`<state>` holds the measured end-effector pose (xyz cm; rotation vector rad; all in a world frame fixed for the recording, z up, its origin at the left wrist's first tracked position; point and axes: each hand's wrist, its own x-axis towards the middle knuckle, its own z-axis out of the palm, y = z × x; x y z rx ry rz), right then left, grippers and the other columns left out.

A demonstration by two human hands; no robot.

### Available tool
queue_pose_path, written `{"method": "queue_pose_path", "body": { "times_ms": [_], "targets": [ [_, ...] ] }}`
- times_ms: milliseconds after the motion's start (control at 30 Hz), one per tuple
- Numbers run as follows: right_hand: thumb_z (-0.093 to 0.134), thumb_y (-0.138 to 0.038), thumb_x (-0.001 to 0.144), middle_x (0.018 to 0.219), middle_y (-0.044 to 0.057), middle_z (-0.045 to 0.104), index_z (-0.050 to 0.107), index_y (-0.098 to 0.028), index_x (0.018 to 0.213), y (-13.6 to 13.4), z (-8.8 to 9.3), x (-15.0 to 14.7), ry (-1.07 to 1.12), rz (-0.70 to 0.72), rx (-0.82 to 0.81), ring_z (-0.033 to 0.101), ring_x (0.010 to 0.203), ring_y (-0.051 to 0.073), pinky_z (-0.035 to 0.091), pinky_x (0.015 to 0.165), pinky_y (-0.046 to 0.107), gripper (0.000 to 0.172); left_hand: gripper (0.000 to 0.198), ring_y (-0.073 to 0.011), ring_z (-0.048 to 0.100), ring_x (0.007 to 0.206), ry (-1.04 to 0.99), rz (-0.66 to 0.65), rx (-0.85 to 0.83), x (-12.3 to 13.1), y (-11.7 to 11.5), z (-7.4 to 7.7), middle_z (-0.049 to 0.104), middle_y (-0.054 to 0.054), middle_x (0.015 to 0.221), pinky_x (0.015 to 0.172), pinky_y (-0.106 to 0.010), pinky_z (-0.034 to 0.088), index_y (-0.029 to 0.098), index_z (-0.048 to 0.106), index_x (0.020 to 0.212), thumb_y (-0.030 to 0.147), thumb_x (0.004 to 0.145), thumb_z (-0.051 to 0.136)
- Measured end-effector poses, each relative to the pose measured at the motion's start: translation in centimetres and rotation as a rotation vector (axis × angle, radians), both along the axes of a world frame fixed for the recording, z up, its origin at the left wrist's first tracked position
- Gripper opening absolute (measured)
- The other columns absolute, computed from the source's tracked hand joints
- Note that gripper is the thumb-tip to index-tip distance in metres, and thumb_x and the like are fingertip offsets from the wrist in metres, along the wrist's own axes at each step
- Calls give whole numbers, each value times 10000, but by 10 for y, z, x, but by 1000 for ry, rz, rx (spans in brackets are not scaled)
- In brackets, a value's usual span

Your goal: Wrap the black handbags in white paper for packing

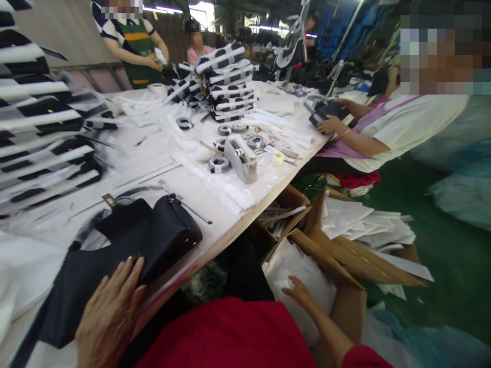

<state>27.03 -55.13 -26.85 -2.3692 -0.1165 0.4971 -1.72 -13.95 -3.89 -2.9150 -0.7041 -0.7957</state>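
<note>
A black handbag (153, 235) lies on its side near the front edge of the white work table (199, 189). My left hand (109, 312) rests flat on the bag's dark flap, fingers stretched out. My right hand (297, 291) reaches down off the table into an open cardboard box (345, 306) and its fingers touch the white paper sheets (295, 266) inside. Whether it grips a sheet is hidden.
A grey tape dispenser (241, 158) and several tape rolls (218, 164) sit mid-table. Striped bags are stacked at the far end (228, 82) and left (38, 128). A seated person (383, 128) works at right, others stand behind. More boxes with white paper (360, 225) stand on the green floor.
</note>
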Motion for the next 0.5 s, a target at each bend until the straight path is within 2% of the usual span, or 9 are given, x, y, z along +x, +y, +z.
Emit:
{"method": "queue_pose_path", "body": {
  "times_ms": [100,233,300,400,500],
  "targets": [
    [706,-336,403,783,71,696,565,-300,680,9,-14,-9,5,57,-91,697,975,430,542,865,490,312,555,-322,479,1343,-5,17,15,1,-3,1,417,-116,1534,1138,-533,356,243,270,1544,334,1003,356],
    [775,-284,458,848,60,680,611,-277,817,6,-21,-12,-11,86,-219,696,957,420,550,841,566,394,552,-305,476,1347,-3,38,14,0,-3,0,413,-112,1537,1142,-510,357,240,269,1543,310,1005,368],
    [806,-318,585,919,64,679,634,-232,934,1,-21,-14,-32,110,-242,693,961,351,553,852,556,399,550,-302,472,1352,-3,39,12,0,-3,-1,410,-106,1539,1146,-506,355,244,275,1541,306,1004,376],
    [700,-367,852,1062,66,661,623,-194,1101,-3,-21,-16,-66,160,-218,656,1001,233,553,872,441,312,545,-305,474,1349,-1,47,0,0,-2,-1,418,-102,1535,1145,-514,359,247,286,1538,314,1003,373],
    [635,-365,925,1106,65,644,615,-187,1142,1,-28,-15,-60,180,-186,646,964,200,562,813,377,282,552,-315,474,1347,16,57,-27,0,-2,1,411,-97,1539,1139,-533,367,255,280,1540,318,999,376]
  ]
}}
